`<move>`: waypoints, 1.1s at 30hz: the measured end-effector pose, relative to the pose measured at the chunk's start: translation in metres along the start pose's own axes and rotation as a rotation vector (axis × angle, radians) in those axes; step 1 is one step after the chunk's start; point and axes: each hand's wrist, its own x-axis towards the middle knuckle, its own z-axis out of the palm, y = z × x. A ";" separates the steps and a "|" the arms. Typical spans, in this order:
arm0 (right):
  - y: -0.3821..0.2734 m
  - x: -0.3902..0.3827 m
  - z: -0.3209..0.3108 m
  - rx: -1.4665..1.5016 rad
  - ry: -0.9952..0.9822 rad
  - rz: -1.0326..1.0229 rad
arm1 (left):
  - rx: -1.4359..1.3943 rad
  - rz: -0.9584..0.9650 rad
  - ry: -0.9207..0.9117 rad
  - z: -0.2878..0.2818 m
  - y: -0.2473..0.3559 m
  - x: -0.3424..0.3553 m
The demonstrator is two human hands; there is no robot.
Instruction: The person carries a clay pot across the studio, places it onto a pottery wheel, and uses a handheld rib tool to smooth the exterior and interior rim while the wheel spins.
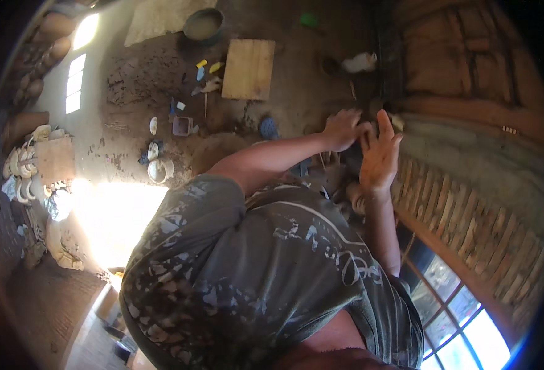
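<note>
My left hand (341,129) reaches across the middle right, fingers loosely bent and apart, with nothing visible in it. Beside it, almost touching, my right hand (378,157) is raised with index finger and thumb stretched out and other fingers partly bent; I see nothing held. Behind the hands are some dim items (330,162) too hidden to make out and a small pale piece (397,121) near the right fingertips. A blue mesh-like object (268,126) lies left of my left hand.
A wooden board (247,69), a round basin (203,28), a square container (182,125) and a white bucket (159,171) lie on the dirt-marked floor (130,111). Stacked curved pieces (22,166) stand at far left. A brick wall (469,222) and barred window (444,308) are at right.
</note>
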 end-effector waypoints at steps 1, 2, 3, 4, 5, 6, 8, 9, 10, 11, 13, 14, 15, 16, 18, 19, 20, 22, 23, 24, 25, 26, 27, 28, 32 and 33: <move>-0.002 0.022 0.010 -0.242 -0.063 -0.175 | -0.234 -0.200 0.030 -0.021 -0.003 0.013; 0.001 0.038 0.015 -0.475 -0.101 -0.358 | -0.705 -0.462 0.009 -0.046 0.030 0.013; 0.003 0.053 0.022 -0.709 -0.154 -0.539 | -1.193 -0.716 0.001 -0.067 0.052 0.015; 0.005 0.071 0.031 -0.934 -0.212 -0.730 | -1.560 -0.314 -0.266 -0.077 0.044 0.024; 0.025 0.090 0.029 -1.001 -0.332 -0.718 | -1.464 -0.282 -0.107 -0.088 0.057 0.033; 0.050 0.109 0.017 -0.781 -0.338 -0.902 | -1.415 -0.218 -0.032 -0.111 0.075 0.037; 0.054 0.140 0.019 -1.195 -0.318 -0.875 | -1.326 -0.068 0.062 -0.178 0.098 0.028; 0.065 0.157 0.008 -1.277 -0.407 -0.674 | -1.301 0.016 0.080 -0.215 0.100 0.007; 0.085 0.177 -0.017 -1.359 -0.496 -0.465 | -1.144 0.119 0.128 -0.249 0.096 -0.009; 0.104 0.197 -0.038 -1.436 -0.585 -0.260 | -0.976 0.215 0.180 -0.279 0.090 -0.028; 0.124 0.215 -0.073 -1.240 -0.525 0.049 | -0.765 -0.022 0.491 -0.315 0.081 -0.080; 0.136 0.235 -0.099 -1.333 -0.570 0.330 | -0.537 -0.185 0.558 -0.323 0.063 -0.109; 0.120 0.235 -0.094 -1.552 -0.681 0.121 | -0.308 -0.364 0.628 -0.324 0.040 -0.139; 0.114 0.242 -0.099 -1.638 -0.749 0.195 | 0.161 -0.487 0.683 -0.319 0.026 -0.170; 0.116 0.268 -0.116 -1.826 -0.913 0.254 | 0.667 -0.575 0.484 -0.287 -0.012 -0.237; 0.127 0.288 -0.123 -1.928 -1.019 0.225 | 0.647 -0.754 0.483 -0.250 -0.046 -0.272; 0.138 0.308 -0.132 -1.882 -1.064 0.147 | 0.632 -0.917 0.463 -0.222 -0.066 -0.291; 0.154 0.370 -0.146 -1.805 -1.164 -0.016 | 0.362 -1.205 0.561 -0.178 -0.050 -0.290; 0.161 0.397 -0.151 -1.750 -1.220 -0.083 | 0.330 -1.270 0.632 -0.146 -0.042 -0.286; 0.157 0.431 -0.146 -1.717 -1.293 -0.151 | 0.265 -1.334 0.710 -0.100 -0.042 -0.274; 0.154 0.459 -0.136 -1.670 -1.352 -0.211 | 0.214 -1.393 0.780 -0.071 -0.044 -0.260; 0.146 0.484 -0.122 -1.601 -1.293 -0.181 | 0.104 -1.333 0.842 -0.047 -0.044 -0.241; 0.142 0.510 -0.102 -1.534 -1.235 -0.147 | -0.004 -1.268 0.904 -0.025 -0.047 -0.217; 0.137 0.526 -0.082 -1.463 -1.171 -0.108 | -0.100 -1.198 0.965 -0.005 -0.047 -0.194; 0.100 0.517 0.047 -1.719 -1.283 -0.160 | -0.231 -1.153 1.182 0.024 -0.030 -0.143; 0.101 0.513 0.069 -1.748 -1.346 -0.155 | -0.242 -1.144 1.215 0.030 -0.025 -0.133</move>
